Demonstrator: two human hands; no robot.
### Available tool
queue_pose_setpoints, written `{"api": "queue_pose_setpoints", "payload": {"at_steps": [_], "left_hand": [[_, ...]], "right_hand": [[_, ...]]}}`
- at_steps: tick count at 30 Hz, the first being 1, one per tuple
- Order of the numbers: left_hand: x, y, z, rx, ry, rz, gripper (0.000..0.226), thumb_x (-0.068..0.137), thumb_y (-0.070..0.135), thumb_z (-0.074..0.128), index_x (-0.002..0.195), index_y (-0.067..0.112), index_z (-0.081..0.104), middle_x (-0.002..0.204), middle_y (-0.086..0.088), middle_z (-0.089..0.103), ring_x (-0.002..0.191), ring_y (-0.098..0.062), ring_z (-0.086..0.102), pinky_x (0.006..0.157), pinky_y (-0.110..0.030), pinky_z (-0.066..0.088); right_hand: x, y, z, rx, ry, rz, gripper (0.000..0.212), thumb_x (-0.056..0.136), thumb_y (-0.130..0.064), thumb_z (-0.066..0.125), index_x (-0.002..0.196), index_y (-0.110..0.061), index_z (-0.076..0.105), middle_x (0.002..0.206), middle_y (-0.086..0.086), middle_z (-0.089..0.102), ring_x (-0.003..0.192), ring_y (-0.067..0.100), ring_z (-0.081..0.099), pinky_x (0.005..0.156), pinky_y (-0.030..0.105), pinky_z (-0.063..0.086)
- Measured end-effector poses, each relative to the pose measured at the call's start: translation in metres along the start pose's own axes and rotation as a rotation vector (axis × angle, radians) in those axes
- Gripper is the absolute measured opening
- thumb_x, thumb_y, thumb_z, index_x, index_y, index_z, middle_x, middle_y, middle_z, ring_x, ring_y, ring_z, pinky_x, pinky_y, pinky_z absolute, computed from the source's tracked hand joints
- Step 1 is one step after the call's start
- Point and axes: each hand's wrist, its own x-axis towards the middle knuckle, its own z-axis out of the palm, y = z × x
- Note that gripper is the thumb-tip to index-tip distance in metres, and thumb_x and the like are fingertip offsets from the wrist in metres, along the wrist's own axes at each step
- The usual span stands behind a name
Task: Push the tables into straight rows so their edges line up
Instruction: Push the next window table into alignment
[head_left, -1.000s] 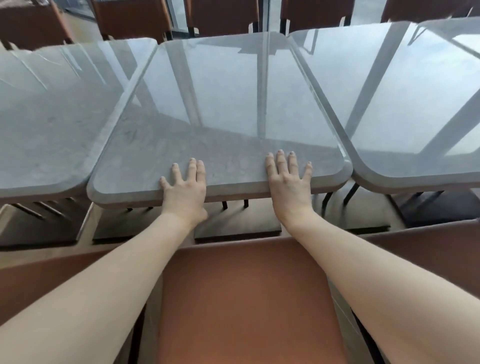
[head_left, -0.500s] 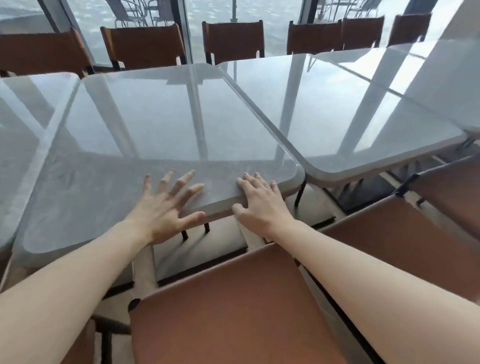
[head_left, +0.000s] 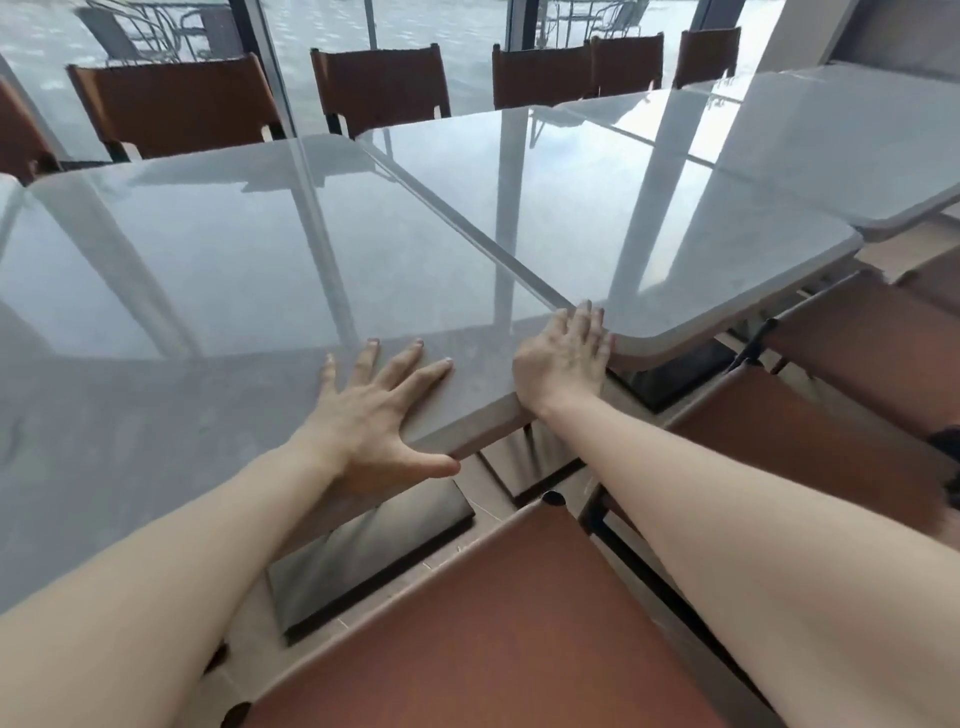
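Your left hand (head_left: 371, 410) lies flat with fingers spread on the near right part of the glossy grey stone-look table with rounded corners (head_left: 234, 270) directly ahead of you, thumb hanging off its front edge; the grip is wide and holds nothing. Your right hand (head_left: 563, 358) lies with straight fingers on that same table's near right corner, where it meets the neighbouring grey table of the same make (head_left: 623, 208) to your right; its grip is likewise wide, with the little finger against the neighbour's rim.

By my reading, the job is partly done. The two tables sit side against side along the seam that runs away from you, with no gap showing. Their front edges, though, do not look flush: the right-hand table's rounded corner seems to stick out toward you past the corner under your right hand, though the wide lens may exaggerate that. A further grey table (head_left: 857, 145) stands farther right, and its line with the others cannot be judged from here. You probably still have that front edge to even up.

No brand, label or writing can be read anywhere in view.
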Motion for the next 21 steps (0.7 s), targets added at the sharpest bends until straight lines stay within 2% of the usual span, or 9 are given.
{"api": "queue_pose_setpoints", "payload": {"at_steps": [4,8,12,16,21], "left_hand": [[-0.002,0.002,-0.002,-0.053,0.006,0.000,0.117,0.050,0.095,0.039,0.153,0.057,-0.002,0.167,0.018,-0.008,0.154,-0.026,-0.017,0.118,-0.066,-0.012],[-0.003,0.001,-0.005,-0.079,0.011,0.006,0.117,0.049,0.094,0.038,0.153,0.056,0.000,0.168,0.017,-0.007,0.155,-0.026,-0.017,0.119,-0.065,-0.012],[-0.002,0.001,-0.006,-0.095,0.006,0.010,0.116,0.050,0.094,0.039,0.153,0.056,0.002,0.168,0.016,-0.006,0.155,-0.026,-0.016,0.119,-0.065,-0.012],[-0.005,0.003,-0.009,-0.104,0.015,0.008,0.110,0.064,0.087,0.058,0.154,0.054,0.006,0.168,0.015,-0.005,0.155,-0.025,-0.016,0.119,-0.064,-0.012],[-0.004,0.003,-0.008,-0.127,0.037,0.013,0.108,0.066,0.084,0.063,0.154,0.053,0.011,0.169,0.014,-0.001,0.155,-0.025,-0.014,0.119,-0.065,-0.011]], "right_hand": [[0.007,-0.020,-0.005,0.098,-0.105,0.165,0.069,0.099,-0.025,0.026,0.158,0.004,0.004,0.167,0.022,0.000,0.155,0.035,-0.006,0.124,0.045,-0.008],[0.008,-0.031,0.010,0.112,0.057,0.244,0.079,0.097,-0.044,0.029,0.158,0.001,0.010,0.167,0.020,0.006,0.155,0.032,0.000,0.124,0.047,-0.003],[0.011,-0.033,0.016,0.098,0.127,0.261,0.081,0.092,-0.043,0.035,0.158,0.000,0.017,0.167,0.020,0.011,0.155,0.031,0.005,0.125,0.047,0.003],[0.013,-0.035,0.017,0.115,0.160,0.261,0.082,0.090,-0.044,0.038,0.157,-0.001,0.020,0.166,0.020,0.013,0.155,0.032,0.007,0.125,0.047,0.005],[0.016,-0.034,0.018,0.114,0.186,0.265,0.083,0.089,-0.046,0.039,0.157,-0.001,0.022,0.166,0.019,0.016,0.155,0.032,0.008,0.124,0.047,0.007]]}}
